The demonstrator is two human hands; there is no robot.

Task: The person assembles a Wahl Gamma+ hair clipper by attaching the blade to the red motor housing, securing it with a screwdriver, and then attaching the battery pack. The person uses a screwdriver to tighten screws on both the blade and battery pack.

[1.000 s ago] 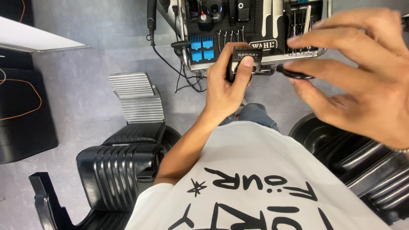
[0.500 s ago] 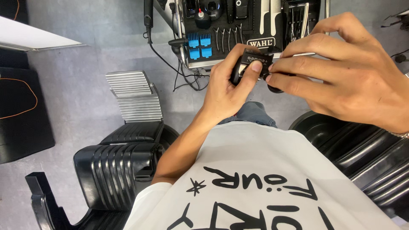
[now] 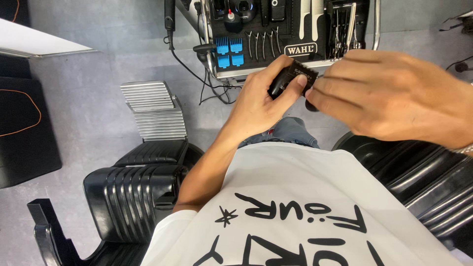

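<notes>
At the far left, a black case (image 3: 24, 128) with an orange cord looped on it is lying on the grey floor (image 3: 98, 113), and a white counter edge (image 3: 39, 44) is jutting in above it. Next to that, the ribbed metal footrest (image 3: 155, 111) of a black barber chair (image 3: 133, 197) is stretching toward a tool tray (image 3: 295, 29), where blue comb guards (image 3: 230, 51), a row of hair clips (image 3: 261, 39), white combs (image 3: 308, 19) and scissors (image 3: 345, 24) are sitting in their slots, with black cables (image 3: 197, 74) trailing down beside it. In the middle of the frame, your left hand (image 3: 258, 106) is gripping a black hair clipper (image 3: 293, 79) in front of the tray, fingers curled around its body and the thumb pressing along its side, so this hand is closed firmly on the tool. Just to the right, your right hand (image 3: 394, 98) is meeting the clipper's head end, its fingertips pinched narrowly together against the tool; whether they are holding a small dark part there, you cannot tell, since the fingers are covering that spot. Below both hands, your white printed shirt (image 3: 305, 207) is filling the lower frame, and a second black chair (image 3: 423, 172) is curving away at the right edge.
</notes>
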